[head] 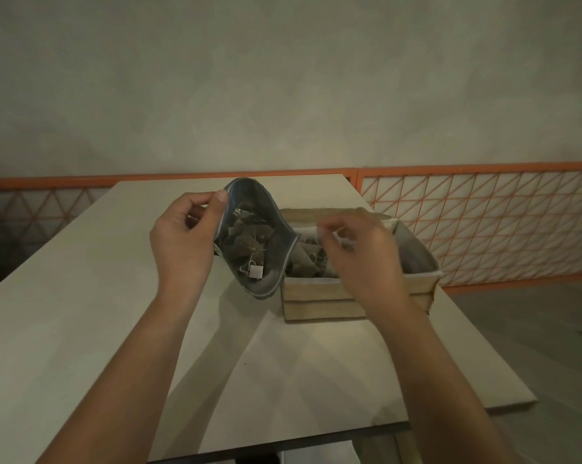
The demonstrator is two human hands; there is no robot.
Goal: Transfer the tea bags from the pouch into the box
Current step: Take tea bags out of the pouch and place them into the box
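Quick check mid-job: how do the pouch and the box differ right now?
The pouch is soft, silvery-blue and propped open by the left hand, which pinches its rim; the box is stiff tan card and rests on the table. The pouch mouth is rounded, the box opening rectangular. The right hand hovers over the box. Both hold tea bags.

The pouch (269, 262) is grey-blue with a paler rim, its tea bags (246, 242) dull brown with white tags. The box (319, 301) is tan cardboard. The table (82, 296) is pale beige. An orange railing (483, 222) shows a triangular lattice.
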